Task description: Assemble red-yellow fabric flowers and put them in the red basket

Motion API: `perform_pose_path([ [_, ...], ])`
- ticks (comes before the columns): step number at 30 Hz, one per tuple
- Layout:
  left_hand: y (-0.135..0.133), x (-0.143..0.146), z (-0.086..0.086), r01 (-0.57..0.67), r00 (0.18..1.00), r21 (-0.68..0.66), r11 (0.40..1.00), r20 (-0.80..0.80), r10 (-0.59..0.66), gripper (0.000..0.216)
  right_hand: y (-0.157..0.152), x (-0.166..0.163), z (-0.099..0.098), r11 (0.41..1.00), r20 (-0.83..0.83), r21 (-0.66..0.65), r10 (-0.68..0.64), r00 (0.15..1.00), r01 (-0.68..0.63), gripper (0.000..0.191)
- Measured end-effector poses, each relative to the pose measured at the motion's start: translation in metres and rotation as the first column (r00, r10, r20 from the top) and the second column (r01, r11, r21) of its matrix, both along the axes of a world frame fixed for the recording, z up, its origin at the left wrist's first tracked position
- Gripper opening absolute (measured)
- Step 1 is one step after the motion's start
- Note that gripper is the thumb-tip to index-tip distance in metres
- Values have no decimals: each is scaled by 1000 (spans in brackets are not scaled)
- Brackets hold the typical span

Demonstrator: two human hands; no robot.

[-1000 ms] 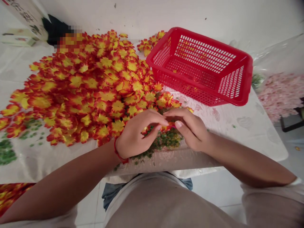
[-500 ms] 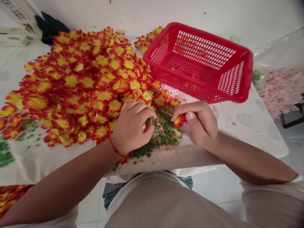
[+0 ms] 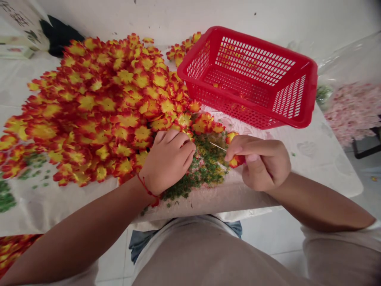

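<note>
My right hand (image 3: 262, 161) is closed around a thin needle (image 3: 217, 145), its bare tip pointing left. Red and yellow artificial flower petals (image 3: 237, 161) sit at the needle's base, partly covered by my fingers. My left hand (image 3: 172, 161), a red string bracelet (image 3: 145, 186) at its wrist, rests with curled fingers at the edge of a heap of red and yellow fabric flowers (image 3: 107, 104). What those fingers hold, if anything, is hidden. Between the two hands lies a pile of small green pieces (image 3: 205, 169) mixed with some pink and yellow bits.
A red plastic basket (image 3: 312, 91) with a few petals inside stands at the back right on the covered table (image 3: 330, 171). Pink flowers (image 3: 345, 113) in clear plastic are beyond the right edge. More green pieces (image 3: 6, 194) lie far left.
My right hand has shifted right and slightly down with the needle and petals. The left hand's fingers, earlier curved with thumb visible, have turned downward over the pile's edge.
</note>
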State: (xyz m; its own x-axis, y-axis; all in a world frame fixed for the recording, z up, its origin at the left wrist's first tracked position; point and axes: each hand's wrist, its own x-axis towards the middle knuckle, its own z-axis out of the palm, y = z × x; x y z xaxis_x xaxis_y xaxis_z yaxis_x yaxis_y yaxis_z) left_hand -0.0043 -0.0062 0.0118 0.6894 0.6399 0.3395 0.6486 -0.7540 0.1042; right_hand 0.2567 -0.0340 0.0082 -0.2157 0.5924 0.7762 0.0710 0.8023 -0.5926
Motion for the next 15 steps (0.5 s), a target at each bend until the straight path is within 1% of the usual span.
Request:
perform_pose_path([
  [6, 2, 0, -2, -26, 999, -37, 999, 27, 27, 17, 0, 4, 0, 1000, 66, 2, 22, 998, -23, 25],
  [11, 2, 0, -2, -19, 998, -49, 999, 54, 22, 8, 1, 5, 1, 1000, 121, 16, 17, 992, -19, 26],
  [15, 3, -1, -2, -8, 998, -72, 997, 62, 12, 12, -1, 3, 1, 1000, 72, -24, 4, 997, -2, 27],
])
